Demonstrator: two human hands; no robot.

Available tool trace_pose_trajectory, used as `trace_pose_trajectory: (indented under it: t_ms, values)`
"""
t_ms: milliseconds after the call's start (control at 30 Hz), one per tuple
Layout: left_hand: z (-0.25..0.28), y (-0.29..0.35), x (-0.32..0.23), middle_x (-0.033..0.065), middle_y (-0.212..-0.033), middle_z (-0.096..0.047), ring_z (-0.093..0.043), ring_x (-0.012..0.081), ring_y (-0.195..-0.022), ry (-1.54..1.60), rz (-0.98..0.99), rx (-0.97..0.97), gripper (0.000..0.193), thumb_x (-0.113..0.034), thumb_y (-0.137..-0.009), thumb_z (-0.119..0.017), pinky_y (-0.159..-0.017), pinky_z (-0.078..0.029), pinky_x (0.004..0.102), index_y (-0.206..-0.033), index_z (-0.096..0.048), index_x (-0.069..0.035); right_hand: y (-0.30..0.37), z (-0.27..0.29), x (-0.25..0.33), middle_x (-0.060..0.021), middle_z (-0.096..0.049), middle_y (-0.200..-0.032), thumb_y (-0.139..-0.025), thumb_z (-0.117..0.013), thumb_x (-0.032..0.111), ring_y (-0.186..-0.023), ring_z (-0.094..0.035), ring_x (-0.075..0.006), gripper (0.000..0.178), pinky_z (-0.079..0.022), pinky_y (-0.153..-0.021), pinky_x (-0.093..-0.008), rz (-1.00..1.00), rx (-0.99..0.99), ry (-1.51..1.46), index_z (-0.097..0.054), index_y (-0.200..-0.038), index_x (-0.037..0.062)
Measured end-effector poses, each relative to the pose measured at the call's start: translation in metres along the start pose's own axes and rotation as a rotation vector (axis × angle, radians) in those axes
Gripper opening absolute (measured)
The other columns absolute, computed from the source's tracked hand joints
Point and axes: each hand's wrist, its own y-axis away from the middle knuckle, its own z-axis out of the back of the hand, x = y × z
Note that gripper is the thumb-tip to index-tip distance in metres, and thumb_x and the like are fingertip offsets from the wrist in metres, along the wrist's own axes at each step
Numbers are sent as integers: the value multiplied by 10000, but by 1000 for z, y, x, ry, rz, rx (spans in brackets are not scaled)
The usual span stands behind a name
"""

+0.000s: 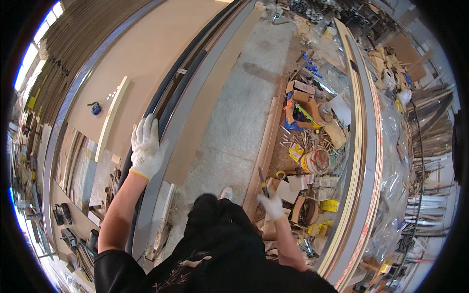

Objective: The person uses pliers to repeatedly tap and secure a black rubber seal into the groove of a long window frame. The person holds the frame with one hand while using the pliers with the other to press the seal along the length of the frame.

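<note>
My left hand (148, 149), in a white knitted glove, lies flat with its fingers stretched forward. It rests on long dark-covered profiles (172, 102) and the edge of a long grey strip (186, 99) beside them. My right hand (271, 205), also in a white glove, hangs low on the right, apart from the bench. Its fingers are closed round a slim hand tool (263, 179) with a dark, narrow end pointing up and a yellow part near the grip. Its exact kind is too blurred to tell.
A pale wood batten (112, 119) and a blue tape measure (96, 108) lie on the large brown board (146, 53). A cordless drill (62, 214) is at far left. To the right are an open cardboard box (304, 108), a bucket (315, 161), scattered debris and long stacked profiles (359, 146).
</note>
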Motion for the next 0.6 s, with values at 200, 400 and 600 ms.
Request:
trace_pose_trajectory:
  t_ms: [200,400,600]
  values:
    - [-15,-111,-32,203,-1590,-411,-393,422,-1454,31,24,-19,668,-286,-916,-698,-1205,-326,572,-1504,-515,-28,-168,108,218,-217,-724,-1131,-886,-719,386,-1121,-699,-385,419,-533,-1004,-437,567,166,279,-758,-1210,123]
    - [-30,-196,-54,185,-1497,-500,-484,422,-1343,62,114,-22,585,-232,-893,-713,-1132,-403,543,-1433,-589,-46,-326,123,392,-201,-716,-1207,-873,-739,340,-1164,-683,-382,499,-525,-1025,-429,752,427,362,-718,-1276,47]
    - [-43,-263,-84,105,-1356,-552,-535,348,-1210,62,308,54,555,-209,-851,-777,-1045,-460,496,-1390,-662,-149,-388,129,541,-213,-663,-1225,-890,-674,345,-1153,-660,-405,486,-524,-997,-457,989,702,893,-725,-1276,54]
